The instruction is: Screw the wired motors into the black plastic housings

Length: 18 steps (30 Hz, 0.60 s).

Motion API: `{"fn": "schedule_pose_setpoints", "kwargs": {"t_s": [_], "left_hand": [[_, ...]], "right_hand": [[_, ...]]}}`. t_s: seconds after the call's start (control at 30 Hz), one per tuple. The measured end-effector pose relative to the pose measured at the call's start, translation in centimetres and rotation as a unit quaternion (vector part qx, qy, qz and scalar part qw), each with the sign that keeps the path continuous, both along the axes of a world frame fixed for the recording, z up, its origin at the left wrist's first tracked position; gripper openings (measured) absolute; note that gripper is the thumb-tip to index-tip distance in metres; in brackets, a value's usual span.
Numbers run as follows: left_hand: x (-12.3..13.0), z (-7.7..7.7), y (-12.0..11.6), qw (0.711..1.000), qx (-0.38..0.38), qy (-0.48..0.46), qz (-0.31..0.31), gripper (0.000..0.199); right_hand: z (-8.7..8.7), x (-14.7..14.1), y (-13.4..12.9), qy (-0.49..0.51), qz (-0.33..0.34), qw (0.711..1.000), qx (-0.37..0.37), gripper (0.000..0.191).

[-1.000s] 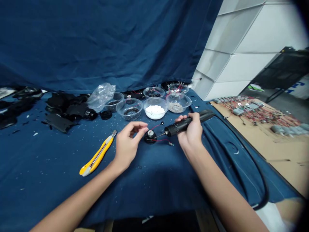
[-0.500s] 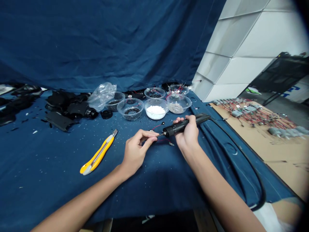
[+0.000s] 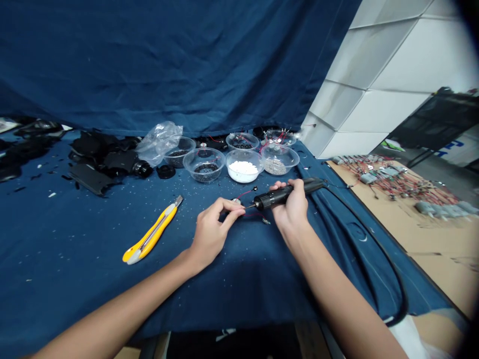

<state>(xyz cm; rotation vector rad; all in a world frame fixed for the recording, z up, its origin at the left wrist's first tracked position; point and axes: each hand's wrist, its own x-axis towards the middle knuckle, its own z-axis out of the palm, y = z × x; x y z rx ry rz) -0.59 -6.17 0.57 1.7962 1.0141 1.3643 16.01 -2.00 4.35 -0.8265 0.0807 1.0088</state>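
Over the blue counter (image 3: pixel 75 279), my right hand (image 3: pixel 292 212) clamps the soldering iron (image 3: pixel 279 197), my left hand (image 3: pixel 211 233) pinching a wired part (image 3: pixel 236 201) steady near its tip (image 3: pixel 249 206).

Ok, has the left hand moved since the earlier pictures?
Yes: the left hand has shifted rightward, farther from the yellow utility knife and closer to the soldering iron.

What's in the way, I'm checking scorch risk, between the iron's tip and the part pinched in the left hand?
Nothing visible: the soldering iron's tip points at the small part by the left hand, and a red wire runs just below it.
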Motion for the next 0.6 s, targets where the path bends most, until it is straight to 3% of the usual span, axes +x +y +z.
{"fn": "schedule_pose_setpoints", "kwargs": {"t_s": [0.2,0.37,0.47,0.6], "left_hand": [[0.13,-0.36,-0.18,0.994,0.082,0.059,0.040,0.009],[-0.13,-0.15,-0.11,0.983,0.155,0.097,0.004,0.004],[-0.36,-0.05,0.15,0.981,0.161,0.106,-0.003,0.008],[-0.34,0.11,0.30,0.985,0.147,0.088,0.036,0.006]], "right_hand": [[-0.30,-0.12,0.16,0.013,-0.001,1.000,-0.018,0.012],[-0.52,0.06,0.22,0.013,-0.003,1.000,-0.022,0.011],[-0.64,0.18,0.23,0.015,0.000,1.000,-0.024,0.012],[-0.82,0.21,0.23,0.014,-0.007,1.000,-0.027,0.011]]}}
